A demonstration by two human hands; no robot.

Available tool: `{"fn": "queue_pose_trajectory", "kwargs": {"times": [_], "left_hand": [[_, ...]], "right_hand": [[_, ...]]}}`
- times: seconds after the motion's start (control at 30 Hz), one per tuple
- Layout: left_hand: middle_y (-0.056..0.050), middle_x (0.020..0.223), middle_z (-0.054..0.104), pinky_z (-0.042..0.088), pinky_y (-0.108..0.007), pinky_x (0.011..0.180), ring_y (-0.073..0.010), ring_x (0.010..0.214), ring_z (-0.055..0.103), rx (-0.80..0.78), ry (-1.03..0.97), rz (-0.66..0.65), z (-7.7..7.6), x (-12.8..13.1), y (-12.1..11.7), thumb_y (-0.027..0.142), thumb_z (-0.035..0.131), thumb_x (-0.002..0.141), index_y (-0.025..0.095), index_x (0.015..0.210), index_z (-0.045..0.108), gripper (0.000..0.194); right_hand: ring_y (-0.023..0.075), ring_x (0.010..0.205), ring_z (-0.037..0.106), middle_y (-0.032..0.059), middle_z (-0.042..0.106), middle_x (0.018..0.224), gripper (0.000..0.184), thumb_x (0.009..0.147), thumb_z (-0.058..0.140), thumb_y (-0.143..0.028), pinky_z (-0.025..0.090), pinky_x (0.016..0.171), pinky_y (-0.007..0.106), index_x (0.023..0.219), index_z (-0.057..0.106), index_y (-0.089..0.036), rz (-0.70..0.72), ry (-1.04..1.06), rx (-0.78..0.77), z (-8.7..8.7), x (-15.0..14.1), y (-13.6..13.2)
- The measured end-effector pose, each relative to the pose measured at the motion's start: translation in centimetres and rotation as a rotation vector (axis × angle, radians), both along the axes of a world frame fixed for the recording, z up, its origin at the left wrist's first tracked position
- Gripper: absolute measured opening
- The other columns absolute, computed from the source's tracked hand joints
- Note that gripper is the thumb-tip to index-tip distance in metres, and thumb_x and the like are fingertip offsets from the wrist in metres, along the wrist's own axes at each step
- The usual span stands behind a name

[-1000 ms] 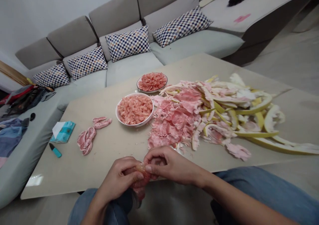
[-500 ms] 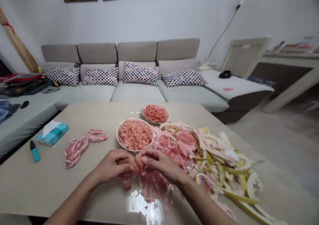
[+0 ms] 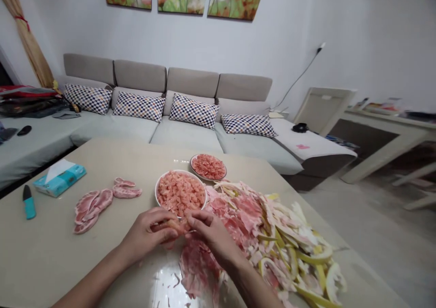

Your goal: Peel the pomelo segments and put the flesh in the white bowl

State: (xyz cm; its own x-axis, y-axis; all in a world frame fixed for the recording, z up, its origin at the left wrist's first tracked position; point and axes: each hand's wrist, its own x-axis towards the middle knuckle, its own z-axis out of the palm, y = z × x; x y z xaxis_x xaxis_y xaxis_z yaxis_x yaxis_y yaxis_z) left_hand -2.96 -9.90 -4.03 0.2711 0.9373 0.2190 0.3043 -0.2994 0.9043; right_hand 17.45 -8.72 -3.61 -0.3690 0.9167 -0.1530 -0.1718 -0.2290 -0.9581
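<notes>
My left hand (image 3: pixel 150 230) and my right hand (image 3: pixel 214 237) meet just in front of a white bowl, their fingertips pinching a pink pomelo segment (image 3: pixel 180 226) between them. Fingers hide part of the segment. The bowl (image 3: pixel 157 196) is heaped with peeled pomelo pulp (image 3: pixel 181 192). Under and beside my right hand lie pink membrane skins (image 3: pixel 197 267), spread on the table. Several unpeeled pomelo segments (image 3: pixel 91 208) rest to the left of my left hand.
Behind the bowl, a dark-rimmed plate (image 3: pixel 208 179) carries more pulp. Yellow-green pomelo rinds (image 3: pixel 306 258) pile up on the right. At the table's left are a tissue pack (image 3: pixel 61 180) and a teal-handled knife (image 3: pixel 29 206). A sofa (image 3: pixel 187 133) stands beyond the table.
The camera view has tilted and shifted, so the wall pictures show more. My hands stay together on the segment; the flap hanging below it is now less visible.
</notes>
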Motion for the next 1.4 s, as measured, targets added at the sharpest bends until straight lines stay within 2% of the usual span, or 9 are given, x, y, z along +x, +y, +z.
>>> {"fn": "queue_pose_trajectory", "kwargs": {"times": [0.17, 0.3, 0.43, 0.57, 0.73, 0.9, 1.07, 1.23, 1.4], "left_hand": [[-0.007, 0.092, 0.071, 0.050, -0.031, 0.078, -0.0226, 0.086, 0.066, -0.021, -0.145, 0.006, -0.1, -0.2, -0.6, 0.033, 0.069, 0.079, 0.020, 0.089, 0.074, 0.017], [-0.007, 0.090, 0.069, 0.050, -0.030, 0.073, -0.0222, 0.082, 0.066, -0.067, -0.196, 0.028, 0.0, -0.5, -1.0, 0.038, 0.068, 0.079, 0.019, 0.088, 0.071, 0.021], [-0.003, 0.087, 0.068, 0.049, -0.027, 0.065, -0.0161, 0.064, 0.064, -0.189, 0.090, -0.085, -1.6, -0.3, -0.8, 0.033, 0.059, 0.084, 0.019, 0.084, 0.070, 0.017], [-0.003, 0.086, 0.071, 0.045, -0.027, 0.072, -0.0211, 0.082, 0.065, -0.077, 0.564, -0.099, -3.8, 0.3, -0.4, 0.027, 0.064, 0.078, 0.024, 0.086, 0.072, 0.012], [-0.006, 0.087, 0.073, 0.042, -0.034, 0.081, -0.0266, 0.090, 0.063, -0.024, 0.656, -0.087, -3.7, 0.7, -0.4, 0.028, 0.065, 0.077, 0.024, 0.078, 0.073, 0.009], [-0.008, 0.105, 0.071, 0.047, -0.034, 0.082, -0.0241, 0.091, 0.064, -0.017, 0.251, 0.091, -0.5, 0.8, 0.9, 0.035, 0.065, 0.080, 0.023, 0.115, 0.066, 0.037], [-0.011, 0.104, 0.071, 0.052, -0.036, 0.080, -0.0240, 0.088, 0.068, -0.147, -0.264, 0.098, 2.3, 2.6, 4.2, 0.035, 0.073, 0.074, 0.017, 0.114, 0.063, 0.045], [-0.010, 0.101, 0.073, 0.053, -0.034, 0.083, -0.0243, 0.092, 0.069, -0.128, -0.340, 0.064, 2.4, 3.1, 5.9, 0.033, 0.073, 0.074, 0.015, 0.100, 0.070, 0.031], [-0.009, 0.094, 0.076, 0.054, -0.034, 0.080, -0.0232, 0.084, 0.070, -0.147, -0.366, 0.064, 1.7, 2.2, 6.6, 0.030, 0.075, 0.073, 0.015, 0.099, 0.072, 0.031]], "right_hand": [[0.0128, 0.065, 0.062, 0.0003, 0.067, 0.071, 0.031, 0.065, 0.083, -0.041, 0.054, 0.065, 0.024, 0.080, 0.073, -0.016, -0.191, 0.097, -0.051, -0.3, 0.7, 0.7], [0.0129, 0.073, 0.065, 0.0015, 0.071, 0.086, 0.037, 0.065, 0.084, -0.039, 0.056, 0.070, 0.024, 0.094, 0.073, -0.019, -0.229, 0.138, -0.062, 0.0, 2.4, 1.5], [0.0134, 0.077, 0.067, 0.0031, 0.071, 0.097, 0.039, 0.069, 0.083, -0.037, 0.056, 0.072, 0.025, 0.102, 0.071, -0.019, -0.184, 0.145, -0.066, 0.1, 2.8, 1.5], [0.0146, 0.083, 0.066, 0.0034, 0.069, 0.098, 0.040, 0.070, 0.082, -0.036, 0.056, 0.073, 0.024, 0.104, 0.070, -0.020, -0.177, 0.123, -0.013, 0.1, 2.5, 1.3], [0.0140, 0.082, 0.065, 0.0036, 0.067, 0.106, 0.043, 0.074, 0.077, -0.042, 0.056, 0.080, 0.028, 0.111, 0.069, -0.022, -0.172, 0.012, 0.082, 0.0, 2.5, 1.9], [0.0173, 0.077, 0.066, 0.0077, 0.069, 0.103, 0.046, 0.080, 0.067, -0.046, 0.056, 0.079, 0.037, 0.117, 0.067, -0.018, -0.108, -0.199, 0.274, 1.0, 1.8, 3.3], [0.0200, 0.083, 0.065, 0.0067, 0.071, 0.101, 0.029, 0.075, 0.073, -0.033, 0.052, 0.081, 0.036, 0.100, 0.072, -0.019, -0.133, -0.262, 0.448, 2.8, -0.1, 4.4], [0.0205, 0.080, 0.066, 0.0057, 0.073, 0.100, 0.023, 0.077, 0.070, -0.030, 0.052, 0.076, 0.035, 0.098, 0.075, -0.022, -0.140, -0.333, 0.579, 3.0, -1.0, 5.1], [0.0247, 0.089, 0.066, 0.0082, 0.074, 0.098, 0.027, 0.073, 0.075, -0.033, 0.053, 0.082, 0.039, 0.096, 0.076, -0.019, -0.137, -0.294, 0.496, 2.2, -1.1, 6.2]]}}
